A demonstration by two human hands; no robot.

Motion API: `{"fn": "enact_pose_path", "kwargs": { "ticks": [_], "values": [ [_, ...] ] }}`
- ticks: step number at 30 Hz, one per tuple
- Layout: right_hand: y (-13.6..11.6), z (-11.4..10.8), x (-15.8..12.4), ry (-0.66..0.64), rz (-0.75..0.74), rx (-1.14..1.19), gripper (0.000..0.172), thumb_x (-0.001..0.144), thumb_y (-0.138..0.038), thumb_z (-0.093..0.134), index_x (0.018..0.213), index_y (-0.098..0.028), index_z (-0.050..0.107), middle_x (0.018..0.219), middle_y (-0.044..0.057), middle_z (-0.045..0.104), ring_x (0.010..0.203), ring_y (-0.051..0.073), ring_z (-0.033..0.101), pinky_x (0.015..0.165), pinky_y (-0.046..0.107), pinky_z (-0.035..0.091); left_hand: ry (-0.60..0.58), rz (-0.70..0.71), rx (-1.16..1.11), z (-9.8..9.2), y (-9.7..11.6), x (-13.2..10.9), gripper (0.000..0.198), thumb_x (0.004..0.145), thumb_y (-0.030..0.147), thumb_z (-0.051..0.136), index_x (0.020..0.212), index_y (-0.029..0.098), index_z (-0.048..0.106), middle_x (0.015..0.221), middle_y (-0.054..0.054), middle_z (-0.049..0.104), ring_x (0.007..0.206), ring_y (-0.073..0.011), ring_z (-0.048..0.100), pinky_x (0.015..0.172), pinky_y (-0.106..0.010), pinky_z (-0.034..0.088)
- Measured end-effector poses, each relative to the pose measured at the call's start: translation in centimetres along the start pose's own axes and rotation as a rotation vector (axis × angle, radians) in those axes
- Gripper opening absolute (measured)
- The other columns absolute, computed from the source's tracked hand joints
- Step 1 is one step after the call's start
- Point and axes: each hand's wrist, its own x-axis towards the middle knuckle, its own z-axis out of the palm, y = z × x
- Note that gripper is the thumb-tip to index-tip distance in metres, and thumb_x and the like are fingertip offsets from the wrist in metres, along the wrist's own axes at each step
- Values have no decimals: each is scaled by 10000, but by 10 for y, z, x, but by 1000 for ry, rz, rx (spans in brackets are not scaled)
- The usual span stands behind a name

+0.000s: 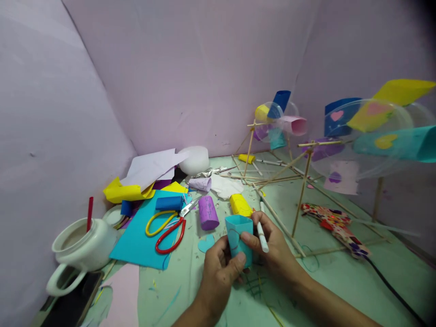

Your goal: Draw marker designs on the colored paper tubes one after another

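Observation:
My left hand (223,272) is closed around the lower left side of a light-blue paper tube (236,225), which stands roughly upright with its open end up. A curved line is drawn on its front. My right hand (272,240) presses its thumb on the tube's right side while a white marker pen (262,237) sits between its fingers. Just behind the tube lies a yellow paper tube (240,204), and a purple paper tube (208,213) with drawn marks is to its left. A light-blue paper heart (206,244) lies near my left hand.
Red-and-yellow-handled scissors (172,229) rest on a blue sheet (136,245). A white teapot-like pot (98,243) stands left, beside a phone (73,299). Stick-framed wheels with paper tubes (378,136) stand right, near a patterned glue gun (335,227) with a black cord.

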Motion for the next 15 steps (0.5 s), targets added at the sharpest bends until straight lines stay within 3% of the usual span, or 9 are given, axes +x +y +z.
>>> {"fn": "enact_pose_path", "kwargs": {
  "ticks": [3,6,10,15],
  "values": [
    [3,-2,1,6,17,27,495,625,-444,757,779,-235,336,624,-69,428,514,89,407,452,194,349,33,-26,-37,0,-3,1,503,636,448,742,1039,160,654,822,-70,648,636,-163,555,484,-231,400],
    [6,-5,2,27,8,58,505,614,-467,761,769,-234,340,618,-70,410,508,88,397,440,189,350,167,-32,-112,-3,-2,4,520,631,488,732,1029,162,655,839,-88,664,645,-172,580,480,-234,414],
    [1,-9,3,141,19,116,442,645,-454,738,811,-241,388,643,-53,432,508,99,416,435,199,364,397,-62,-249,-9,6,8,352,596,401,768,838,160,681,756,-69,668,562,-149,579,448,-231,414],
    [-3,-11,7,228,45,114,439,630,-456,745,814,-240,409,635,-45,434,501,109,425,431,213,384,464,-146,-364,-12,15,14,288,433,276,827,652,146,693,581,-35,636,465,-125,542,409,-221,384]
  ]
}}
